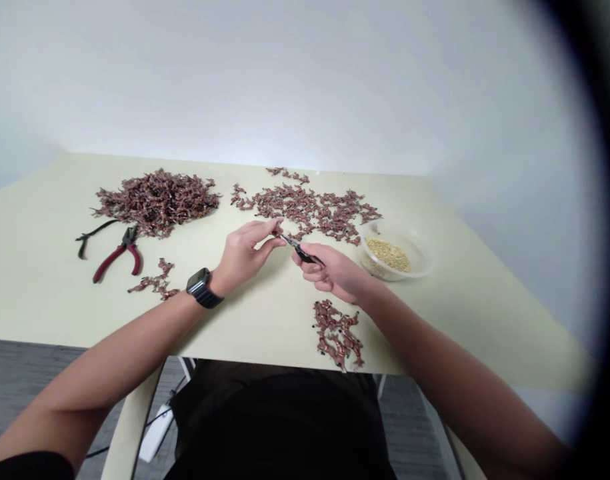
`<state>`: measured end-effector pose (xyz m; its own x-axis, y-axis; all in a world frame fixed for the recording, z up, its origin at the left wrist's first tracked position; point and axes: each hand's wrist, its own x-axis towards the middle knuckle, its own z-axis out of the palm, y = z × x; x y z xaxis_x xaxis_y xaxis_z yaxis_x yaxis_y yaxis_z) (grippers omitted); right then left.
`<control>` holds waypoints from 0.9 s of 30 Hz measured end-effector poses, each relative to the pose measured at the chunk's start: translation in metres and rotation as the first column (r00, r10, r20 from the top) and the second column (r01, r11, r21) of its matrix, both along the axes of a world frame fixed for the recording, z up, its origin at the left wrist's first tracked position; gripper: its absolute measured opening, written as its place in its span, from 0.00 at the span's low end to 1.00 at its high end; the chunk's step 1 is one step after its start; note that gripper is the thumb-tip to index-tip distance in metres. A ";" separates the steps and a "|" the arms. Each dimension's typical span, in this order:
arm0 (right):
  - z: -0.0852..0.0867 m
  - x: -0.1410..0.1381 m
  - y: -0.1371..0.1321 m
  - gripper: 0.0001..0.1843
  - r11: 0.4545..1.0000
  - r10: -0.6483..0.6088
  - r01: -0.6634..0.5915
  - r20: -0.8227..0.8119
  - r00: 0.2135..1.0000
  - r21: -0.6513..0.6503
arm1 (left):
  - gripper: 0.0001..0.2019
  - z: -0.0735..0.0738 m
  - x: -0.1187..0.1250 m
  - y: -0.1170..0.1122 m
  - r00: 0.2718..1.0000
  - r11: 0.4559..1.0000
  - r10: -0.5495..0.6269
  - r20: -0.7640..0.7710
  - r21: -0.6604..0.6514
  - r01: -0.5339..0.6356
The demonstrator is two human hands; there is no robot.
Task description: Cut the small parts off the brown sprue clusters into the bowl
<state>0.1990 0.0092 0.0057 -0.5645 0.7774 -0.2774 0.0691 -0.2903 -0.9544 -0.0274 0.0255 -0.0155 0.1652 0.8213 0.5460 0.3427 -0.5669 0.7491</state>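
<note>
My left hand, with a dark watch on its wrist, pinches a small brown piece between thumb and fingertips above the table's middle. My right hand is closed round the dark handles of a small pair of pliers, whose tip meets that piece. A big heap of brown pieces lies at the far left. A second spread of brown pieces lies just beyond my hands.
Red-handled pliers and a black tool lie at the left. A clear bowl holding tan grains stands at the right. Small clusters of brown pieces lie near the front edge and left of my wrist. The pale table ends close to me.
</note>
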 end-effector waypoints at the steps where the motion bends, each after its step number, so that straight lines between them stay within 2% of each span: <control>1: 0.000 0.001 0.001 0.23 1.000 0.001 -0.001 -0.003 1.000 0.007 | 0.23 0.000 0.000 0.000 1.000 1.000 -0.004 0.008 -0.024 0.004; 2: 0.000 0.003 0.002 0.24 0.998 -0.018 0.017 0.019 1.000 0.058 | 0.23 0.001 0.001 0.001 0.999 0.997 -0.020 0.045 -0.068 0.023; 4: -0.001 0.006 0.005 0.23 0.954 -0.113 0.076 0.112 0.987 0.289 | 0.24 0.003 0.003 0.001 0.981 0.973 -0.089 0.174 -0.196 0.123; 6: 0.000 0.010 0.006 0.19 0.811 -0.250 0.085 0.211 0.945 0.579 | 0.25 0.006 0.004 0.002 0.938 0.918 -0.159 0.307 -0.305 0.255; 8: 0.001 0.013 0.005 0.15 0.650 -0.345 0.011 0.282 0.895 0.760 | 0.24 0.009 0.004 0.002 0.901 0.864 -0.210 0.380 -0.359 0.353; 10: 0.003 0.016 0.005 0.12 0.561 -0.365 -0.073 0.326 0.872 0.824 | 0.22 0.010 0.003 0.002 0.876 0.827 -0.259 0.407 -0.375 0.419; 13: 0.004 0.017 0.004 0.11 0.502 -0.336 -0.133 0.334 0.881 0.854 | 0.18 0.007 0.002 0.002 0.825 0.762 -0.321 0.464 -0.391 0.516; 15: 0.004 0.017 0.005 0.11 0.488 -0.310 -0.144 0.325 0.893 0.861 | 0.17 0.005 0.001 0.002 0.790 0.712 -0.326 0.520 -0.414 0.567; 18: 0.004 0.017 0.005 0.12 0.494 -0.288 -0.157 0.331 0.899 0.855 | 0.14 0.004 0.001 0.002 0.763 0.651 -0.306 0.569 -0.460 0.604; 21: 0.006 0.017 0.004 0.13 0.506 -0.285 -0.162 0.342 0.895 0.847 | 0.13 0.005 0.001 0.002 0.754 0.629 -0.304 0.582 -0.472 0.618; 22: 0.007 0.017 0.004 0.12 0.508 -0.285 -0.161 0.342 0.896 0.846 | 0.13 0.006 0.001 0.001 0.756 0.639 -0.306 0.578 -0.464 0.613; 24: 0.006 0.015 0.002 0.12 0.527 -0.278 -0.150 0.337 0.900 0.836 | 0.17 0.006 0.003 0.000 0.788 0.700 -0.295 0.541 -0.439 0.563; 27: 0.000 0.008 0.000 0.13 0.626 -0.272 -0.073 0.306 0.912 0.776 | 0.25 0.005 0.006 -0.003 0.885 0.837 -0.204 0.419 -0.394 0.379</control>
